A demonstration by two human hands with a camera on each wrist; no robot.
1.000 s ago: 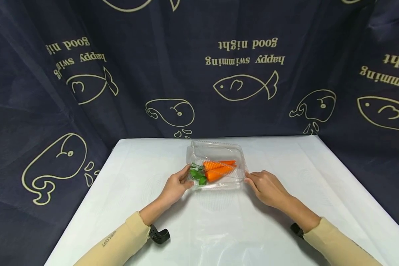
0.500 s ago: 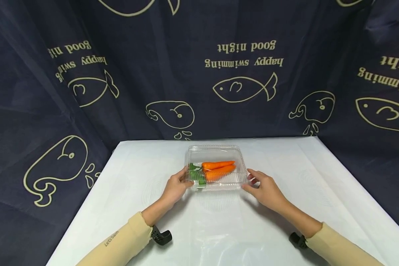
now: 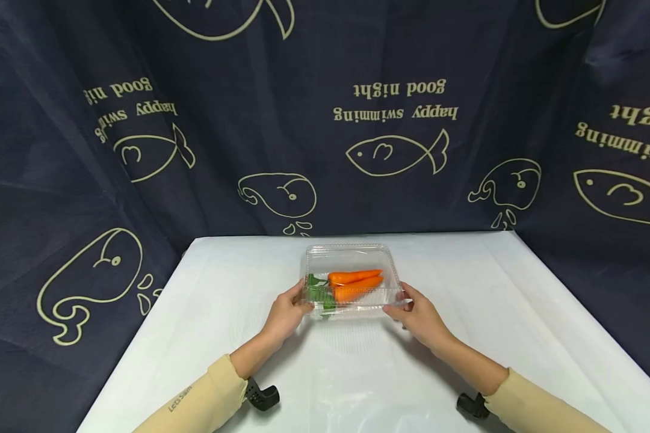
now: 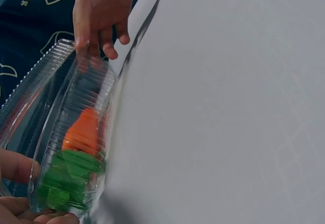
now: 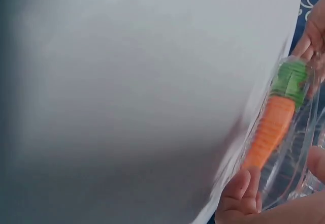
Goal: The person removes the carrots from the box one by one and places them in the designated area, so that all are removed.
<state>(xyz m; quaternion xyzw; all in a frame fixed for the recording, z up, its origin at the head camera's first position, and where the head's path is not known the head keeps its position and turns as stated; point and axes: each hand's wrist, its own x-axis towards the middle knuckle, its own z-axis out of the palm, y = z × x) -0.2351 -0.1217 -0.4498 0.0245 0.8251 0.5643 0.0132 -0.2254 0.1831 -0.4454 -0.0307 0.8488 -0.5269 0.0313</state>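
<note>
In the head view a clear plastic clamshell box (image 3: 352, 255) lies on the white table, its lid folded down over the tray. Whether the lid is fastened I cannot tell. Inside lie two orange carrots (image 3: 360, 287) with green leafy tops (image 3: 319, 294) toward the left; they look smooth, like toys. My left hand (image 3: 284, 316) grips the box's left side near the front corner, thumb (image 4: 18, 167) on one face and fingers (image 4: 43, 217) on the other. At the front right corner my right hand (image 3: 422, 319) pinches the rim between thumb (image 5: 316, 162) and fingers (image 5: 241, 191).
The white-covered table (image 3: 222, 270) extends around the box on every side. Behind it hangs a dark blue curtain (image 3: 314, 120) with fish and whale drawings. Black straps with camera mounts (image 3: 261, 396) sit at both wrists.
The lid, tilted and skewed a second ago, now lies down level over the tray. My right hand let go of the lid's right edge, opened, then took hold at the front right corner.
</note>
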